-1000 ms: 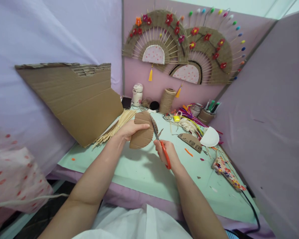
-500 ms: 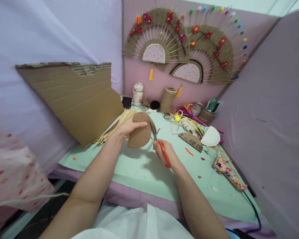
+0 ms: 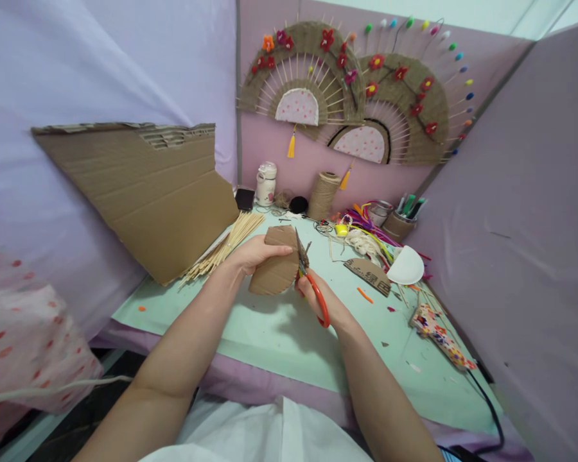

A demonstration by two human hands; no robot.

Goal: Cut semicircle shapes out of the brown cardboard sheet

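Note:
My left hand grips a rounded piece of brown cardboard above the table, thumb on its upper face and fingers hidden beneath. In my right hand is a pair of scissors with red handles. Their metal blades lie at the curved right edge of the cardboard, where a thin trimmed strip curls away. Behind my left hand lies a bundle of thin wooden sticks.
A large cardboard sheet leans at the left. Along the back stand a white bottle and a twine spool. To the right lie a cardboard half-disc, a white half-disc and a patterned glue gun with a black cord.
The cardboard has turned and tilted in my left hand and sits slightly lower and to the right. The scissors stay at its right edge.

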